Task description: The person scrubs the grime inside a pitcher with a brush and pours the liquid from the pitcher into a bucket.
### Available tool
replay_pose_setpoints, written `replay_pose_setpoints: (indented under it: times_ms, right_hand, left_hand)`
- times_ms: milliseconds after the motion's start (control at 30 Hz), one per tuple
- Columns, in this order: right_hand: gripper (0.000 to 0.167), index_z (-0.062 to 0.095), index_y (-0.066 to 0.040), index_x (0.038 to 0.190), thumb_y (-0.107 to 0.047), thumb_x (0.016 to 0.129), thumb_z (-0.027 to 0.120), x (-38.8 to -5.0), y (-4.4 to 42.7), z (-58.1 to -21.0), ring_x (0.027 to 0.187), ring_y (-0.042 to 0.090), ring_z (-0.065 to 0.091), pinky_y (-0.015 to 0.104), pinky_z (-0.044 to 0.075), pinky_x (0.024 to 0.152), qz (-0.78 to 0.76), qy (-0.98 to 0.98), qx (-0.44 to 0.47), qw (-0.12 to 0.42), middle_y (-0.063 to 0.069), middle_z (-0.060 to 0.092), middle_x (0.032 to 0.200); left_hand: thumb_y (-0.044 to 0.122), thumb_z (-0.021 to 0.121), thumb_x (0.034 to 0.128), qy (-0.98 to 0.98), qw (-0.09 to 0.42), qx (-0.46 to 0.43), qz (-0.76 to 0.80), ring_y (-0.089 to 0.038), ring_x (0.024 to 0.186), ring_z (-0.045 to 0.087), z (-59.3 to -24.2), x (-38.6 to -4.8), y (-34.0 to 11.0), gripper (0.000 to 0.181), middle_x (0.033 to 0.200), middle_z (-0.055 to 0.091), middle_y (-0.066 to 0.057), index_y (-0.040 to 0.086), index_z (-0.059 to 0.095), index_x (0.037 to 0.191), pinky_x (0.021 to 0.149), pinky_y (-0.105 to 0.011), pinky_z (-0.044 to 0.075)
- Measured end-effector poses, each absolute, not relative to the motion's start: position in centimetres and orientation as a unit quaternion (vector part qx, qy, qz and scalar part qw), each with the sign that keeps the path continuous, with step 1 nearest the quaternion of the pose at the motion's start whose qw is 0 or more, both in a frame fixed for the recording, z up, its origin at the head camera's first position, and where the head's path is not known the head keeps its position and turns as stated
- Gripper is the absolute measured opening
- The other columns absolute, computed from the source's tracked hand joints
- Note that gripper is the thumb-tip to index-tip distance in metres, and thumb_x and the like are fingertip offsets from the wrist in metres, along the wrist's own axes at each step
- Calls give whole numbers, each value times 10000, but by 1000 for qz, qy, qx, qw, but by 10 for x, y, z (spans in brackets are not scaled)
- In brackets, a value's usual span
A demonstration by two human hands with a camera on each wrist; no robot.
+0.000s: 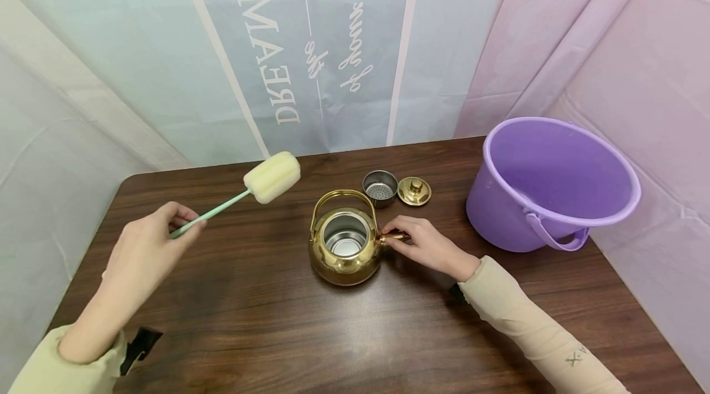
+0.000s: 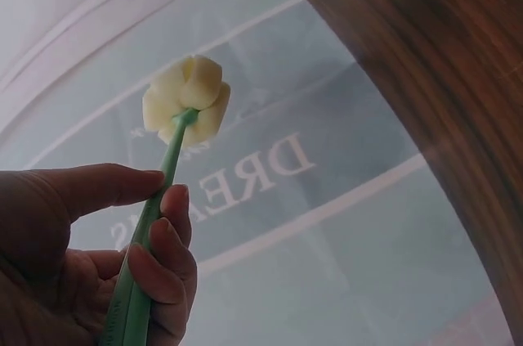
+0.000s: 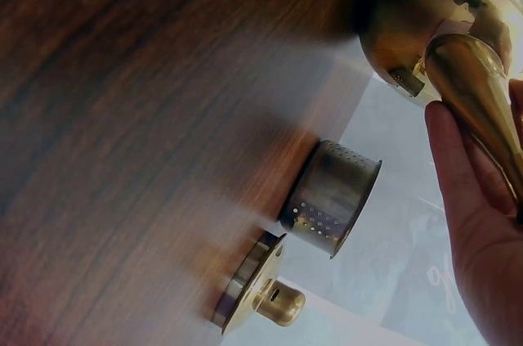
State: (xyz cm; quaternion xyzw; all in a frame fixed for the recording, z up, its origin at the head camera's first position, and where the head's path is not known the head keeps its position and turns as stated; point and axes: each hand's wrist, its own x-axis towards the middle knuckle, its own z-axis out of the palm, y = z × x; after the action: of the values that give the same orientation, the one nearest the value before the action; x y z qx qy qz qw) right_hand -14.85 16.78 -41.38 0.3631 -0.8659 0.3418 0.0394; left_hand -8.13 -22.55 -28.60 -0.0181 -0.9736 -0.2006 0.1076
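Observation:
A bottle brush with a pale yellow sponge head (image 1: pixel 273 177) is in my left hand (image 1: pixel 145 246), gripped by its green handle (image 2: pixel 131 297). The sponge is raised, apart from the kettle. An open gold teapot (image 1: pixel 345 267) stands upright on the table, its top handle up and its steel inside visible. With thumb and fingers my right hand (image 1: pixel 424 245) holds the teapot's spout (image 3: pixel 466 76), which points right. Behind the teapot are a perforated steel strainer (image 1: pixel 380 189) and, touching or close beside it, a gold lid (image 1: pixel 414 191) with its knob up.
A large purple bucket (image 1: pixel 499 197) stands at the right of the brown wooden table (image 1: pixel 266 326), its handle hanging at the front. A light cloth backdrop (image 1: pixel 355 104) with printed lettering hangs behind the table's far edge.

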Motion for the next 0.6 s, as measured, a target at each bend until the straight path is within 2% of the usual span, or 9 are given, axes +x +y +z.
replay_pose_setpoints:
  times_ms: [600]
  right_hand:
    - [127,633,-110,965,-126,839,641,-148,167,-414,884,89,593,279,484,767,342,-869,357,39,-27,631,946]
  left_hand:
    - [160,631,833,-971,128,-59,-195,-107,527,450,-275,-77,-203,86,769,644,-15,106,617,899,431,-279,297]
